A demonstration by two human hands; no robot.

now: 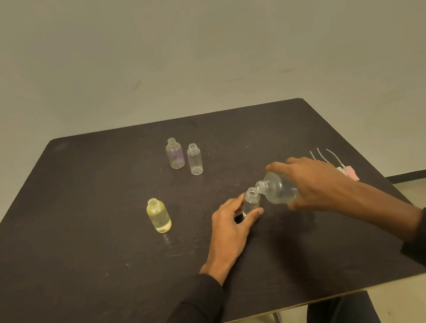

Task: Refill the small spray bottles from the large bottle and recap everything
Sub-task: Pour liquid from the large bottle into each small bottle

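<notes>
A small clear bottle is steadied upright on the table by the left hand, thumb and fingers closed around its lower body. The large bottle is gripped around its body by the right hand and tipped left, its open neck touching the small bottle's mouth. Filling appears to be under way here. To the left, a yellow bottle stands uncapped and looks nearly full. At the far centre, a purple-tinted bottle and a clear bottle stand uncapped and look empty, so two fills and all recapping seem left. The spray caps at the right are partly hidden behind the right hand; their number cannot be told. No stream can be made out, nor the level in the held bottle. The large bottle's cap is not seen.
</notes>
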